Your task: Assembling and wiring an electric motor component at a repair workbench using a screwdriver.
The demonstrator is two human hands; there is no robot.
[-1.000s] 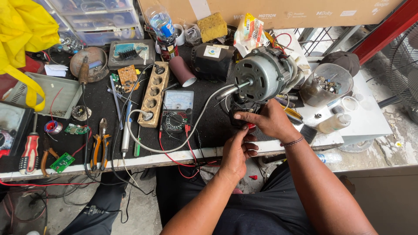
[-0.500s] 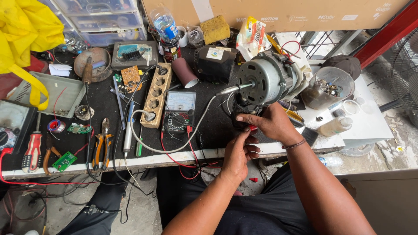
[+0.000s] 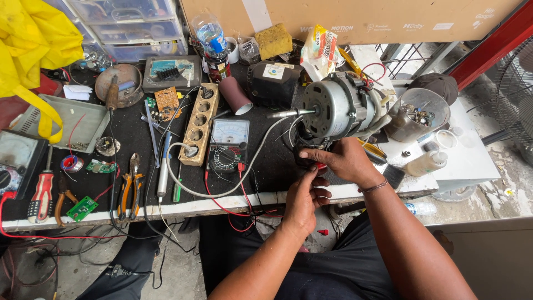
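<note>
Electric motor [image 3: 338,105], grey and ribbed, on its side right of centre in the frame, at the near edge of the black workbench [image 3: 166,208], shaft [image 3: 288,113] pointing left. Sat with dark wiring bunched under its front end.

Braced at that underside with the right hand [image 3: 344,161], fingers curled narrow about a small red-tipped piece [image 3: 321,166], seemingly a lead end. Met from below with the left hand [image 3: 302,200], fingers drawn close together and touching the right fingertips; could not tell what was pinched there, hidden behind the knuckles.

Lay left of the motor, centre of the frame: an analogue multimeter [image 3: 227,145], its red lead [image 3: 222,203] looping over the bench edge toward the hands. Further left, a wooden socket strip [image 3: 199,130] and orange-handled pliers [image 3: 130,191], well apart from the work.

Judged best done with the wrist resting against the motor housing so that the red tip sat steady, with contact made on bare metal only, fingertips back on the insulation, and the slack lead clear of the shaft. Judged worth setting the meter face in plain sight.
</note>
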